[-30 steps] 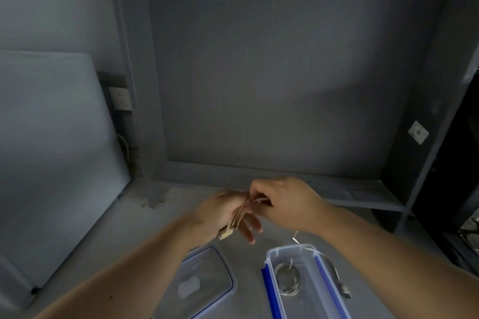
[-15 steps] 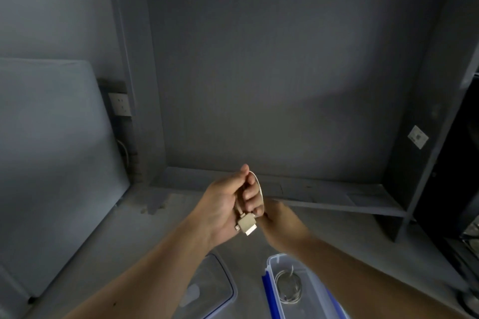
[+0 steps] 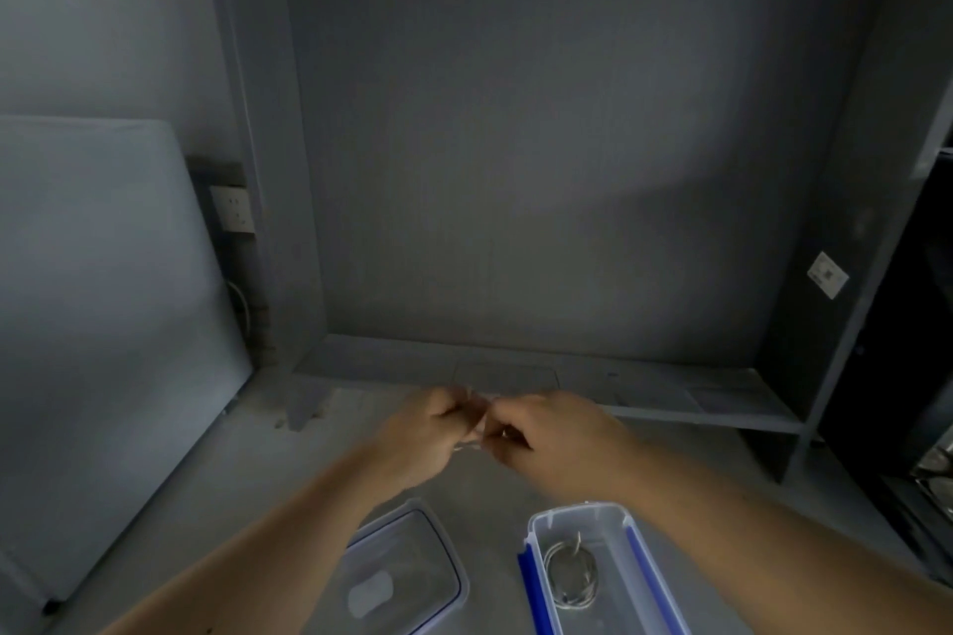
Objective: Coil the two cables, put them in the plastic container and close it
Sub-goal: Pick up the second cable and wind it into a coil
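Grey floor [image 3: 216, 505], dark grey shelf unit [image 3: 515, 170].

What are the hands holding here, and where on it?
Both the left hand and right hand pinch a thin white cable between them; the exact grip point is blurred.

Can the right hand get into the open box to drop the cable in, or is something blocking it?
Probably yes. The container stands open just below the right hand, and its lid lies off to the side. Only a coiled cable lies inside, leaving room.
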